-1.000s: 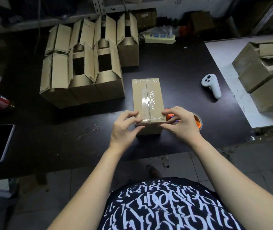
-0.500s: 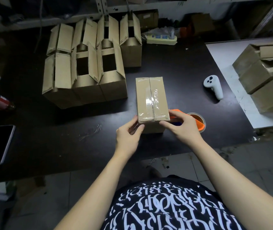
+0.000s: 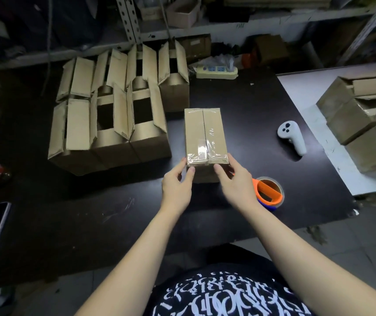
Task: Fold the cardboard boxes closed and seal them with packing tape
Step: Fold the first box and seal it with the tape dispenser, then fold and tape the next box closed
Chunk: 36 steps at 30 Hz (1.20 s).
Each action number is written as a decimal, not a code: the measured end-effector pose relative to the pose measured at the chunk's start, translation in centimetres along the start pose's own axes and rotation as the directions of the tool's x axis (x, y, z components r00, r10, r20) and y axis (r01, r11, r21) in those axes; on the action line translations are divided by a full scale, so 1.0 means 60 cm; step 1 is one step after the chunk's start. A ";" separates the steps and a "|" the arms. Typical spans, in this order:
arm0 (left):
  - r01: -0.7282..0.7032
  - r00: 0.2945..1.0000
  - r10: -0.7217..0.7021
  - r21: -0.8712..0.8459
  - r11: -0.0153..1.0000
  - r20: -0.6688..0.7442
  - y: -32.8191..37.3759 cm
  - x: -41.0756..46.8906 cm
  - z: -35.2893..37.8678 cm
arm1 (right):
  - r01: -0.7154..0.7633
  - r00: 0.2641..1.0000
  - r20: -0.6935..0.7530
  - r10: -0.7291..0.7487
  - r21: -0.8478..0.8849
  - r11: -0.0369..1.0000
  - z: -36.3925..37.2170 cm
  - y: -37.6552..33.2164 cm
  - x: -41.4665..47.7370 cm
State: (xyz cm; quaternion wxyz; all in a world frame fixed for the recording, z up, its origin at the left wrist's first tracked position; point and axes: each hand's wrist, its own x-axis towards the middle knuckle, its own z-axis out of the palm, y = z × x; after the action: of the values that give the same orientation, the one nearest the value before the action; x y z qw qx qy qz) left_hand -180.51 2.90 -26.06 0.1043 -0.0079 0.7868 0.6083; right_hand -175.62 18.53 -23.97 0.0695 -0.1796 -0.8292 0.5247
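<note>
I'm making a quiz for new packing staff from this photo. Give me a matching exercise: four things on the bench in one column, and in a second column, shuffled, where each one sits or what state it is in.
Things:
1. sealed box
2. tape dispenser
3. white controller
4. power strip

Places or states:
A. at the dark table's far edge, right of the open boxes
B. orange, beside the right hand
C. held at its near end by the left hand and the right hand
D. lying alone, right of the sealed box

Pairs: 1-C, 2-B, 3-D, 4-A.
</note>
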 end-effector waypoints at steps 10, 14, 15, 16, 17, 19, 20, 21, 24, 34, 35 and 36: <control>0.052 0.996 -0.049 -0.048 0.997 0.077 0.095 0.157 0.141 | -0.228 0.971 -0.066 0.230 0.039 0.973 -0.070 0.015 0.206; 0.129 0.979 -0.111 -0.099 0.987 0.171 0.132 0.218 0.211 | -0.298 0.946 -0.110 0.304 0.066 0.952 -0.114 0.025 0.288; 0.151 0.975 -0.130 -0.112 0.982 0.181 0.141 0.233 0.227 | -0.310 0.940 -0.127 0.315 0.058 0.949 -0.122 0.028 0.305; 0.168 0.972 -0.143 -0.126 0.978 0.188 0.150 0.247 0.242 | -0.318 0.936 -0.143 0.323 0.054 0.946 -0.127 0.033 0.322; 0.181 0.970 -0.155 -0.131 0.975 0.188 0.156 0.262 0.255 | -0.313 0.935 -0.158 0.318 0.055 0.948 -0.132 0.038 0.338; 0.207 0.963 -0.181 -0.113 0.972 0.201 0.169 0.289 0.272 | -0.309 0.935 -0.164 0.314 0.058 0.949 -0.141 0.043 0.369; 0.224 0.957 -0.197 -0.111 0.968 0.212 0.173 0.301 0.276 | -0.314 0.935 -0.158 0.318 0.051 0.948 -0.147 0.041 0.383; 0.241 0.951 -0.212 -0.110 0.964 0.226 0.176 0.312 0.278 | -0.315 0.935 -0.158 0.316 0.037 0.949 -0.153 0.037 0.397; 0.260 0.944 -0.237 -0.077 0.963 0.231 0.193 0.332 0.267 | -0.192 0.945 -0.287 0.159 -0.094 0.977 -0.158 0.011 0.416; 0.071 0.940 -0.062 0.015 0.997 -0.335 0.227 0.329 0.062 | 0.129 0.976 0.189 -0.110 -0.090 0.988 0.048 -0.097 0.477; 0.067 0.936 -0.055 0.022 0.998 -0.348 0.231 0.322 0.047 | 0.100 0.978 0.188 -0.086 -0.067 0.993 0.065 -0.107 0.488; 0.058 0.933 -0.044 0.028 0.998 -0.356 0.234 0.316 0.035 | 0.079 0.983 0.172 -0.067 -0.064 0.995 0.078 -0.117 0.498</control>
State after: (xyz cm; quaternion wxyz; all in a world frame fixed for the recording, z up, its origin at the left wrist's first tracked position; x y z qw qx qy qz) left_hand -200.72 10.71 -16.45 -0.0237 -0.1359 0.8036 0.5789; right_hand -206.31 22.96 -21.96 0.0116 -0.1060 -0.8561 0.5056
